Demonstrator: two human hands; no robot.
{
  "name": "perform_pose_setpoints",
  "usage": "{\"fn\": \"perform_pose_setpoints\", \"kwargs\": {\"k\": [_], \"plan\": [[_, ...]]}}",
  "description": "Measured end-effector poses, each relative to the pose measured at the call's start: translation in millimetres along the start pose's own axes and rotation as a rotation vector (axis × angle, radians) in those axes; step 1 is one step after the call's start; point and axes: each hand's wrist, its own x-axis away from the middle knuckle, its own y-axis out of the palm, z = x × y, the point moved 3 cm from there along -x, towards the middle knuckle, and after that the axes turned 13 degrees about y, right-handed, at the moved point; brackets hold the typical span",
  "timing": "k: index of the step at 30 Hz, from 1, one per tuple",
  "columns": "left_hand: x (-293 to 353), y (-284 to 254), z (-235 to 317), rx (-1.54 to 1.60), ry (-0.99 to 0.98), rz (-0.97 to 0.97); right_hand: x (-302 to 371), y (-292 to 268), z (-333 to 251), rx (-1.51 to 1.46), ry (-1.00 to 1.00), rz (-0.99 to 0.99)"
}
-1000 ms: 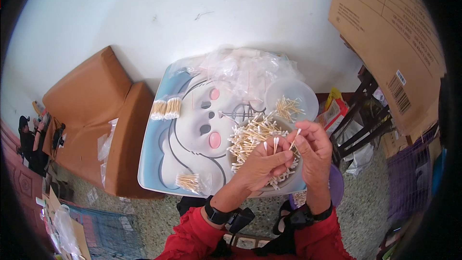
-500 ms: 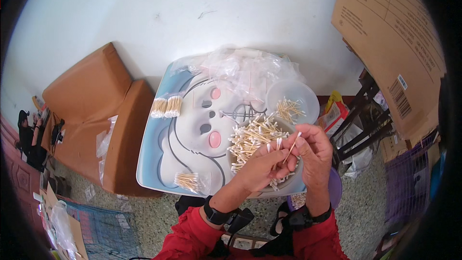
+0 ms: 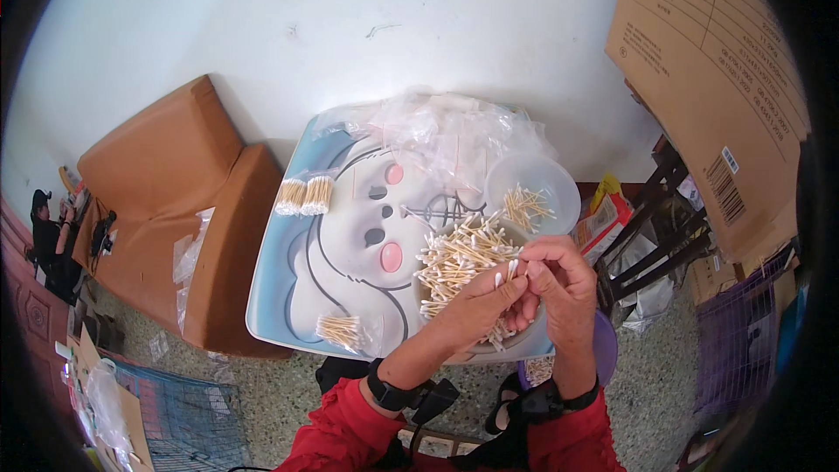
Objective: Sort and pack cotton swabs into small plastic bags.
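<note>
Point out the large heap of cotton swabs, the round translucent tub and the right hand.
Heap of cotton swabs [image 3: 461, 255]: head view, upper middle of the heap.
Translucent tub [image 3: 540, 169]: head view, bare far inner wall.
Right hand [image 3: 566, 295]: head view, middle of the hand.

Soft, bright light on the wall [image 3: 489, 26], fisheye curvature, black corners
</note>
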Motion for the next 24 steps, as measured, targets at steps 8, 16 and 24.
{"fn": "perform_pose_setpoints", "kwargs": {"k": [8,16,24], "plan": [[0.8,-2.0,7.7,0.033,-0.010,0.005,-0.7,2.0,-3.8,0.290,-0.149,0.026],[-2.7,-22.9,36.9,0.047,0.058,0.133,-5.0,-23.0,-12.3,0.344,-0.159,0.187],[-1.0,-53.8,41.7,0.362,0.292,0.366,-7.5,-33.5,4.5,1.077,-0.143,0.210]]}}
